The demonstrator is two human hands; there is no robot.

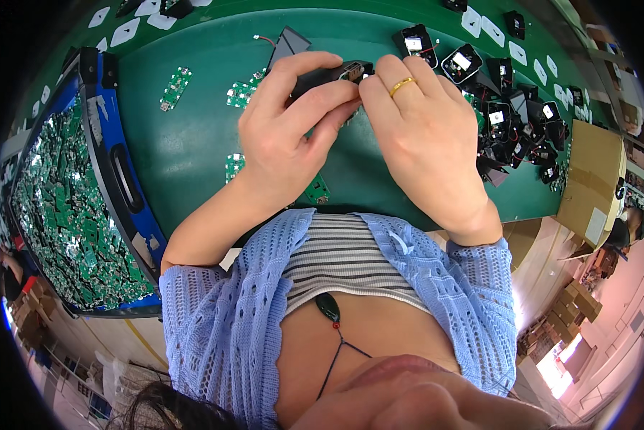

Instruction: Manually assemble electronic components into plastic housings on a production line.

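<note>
Between my hands, over the green work surface, is a small black plastic housing (320, 77) with an opening at its right end. My left hand (282, 140) is closed around it, thumb and fingers pinching its near side. The fingers of my right hand (423, 132) are curled against the right end, and what their tips grip is hidden behind the hand. Green circuit boards lie near my left hand: one board (241, 94) beyond the wrist, another board (234, 166) beside the forearm, and a third board (317, 190) below the palm, partly covered.
A blue bin (125, 168) packed with circuit boards stands at the left; a lone board (176, 89) lies beside it. Many black housings (512, 129) are heaped at the right, near a cardboard box (590, 183). A dark grey wedge-shaped part (290, 44) lies beyond my left hand.
</note>
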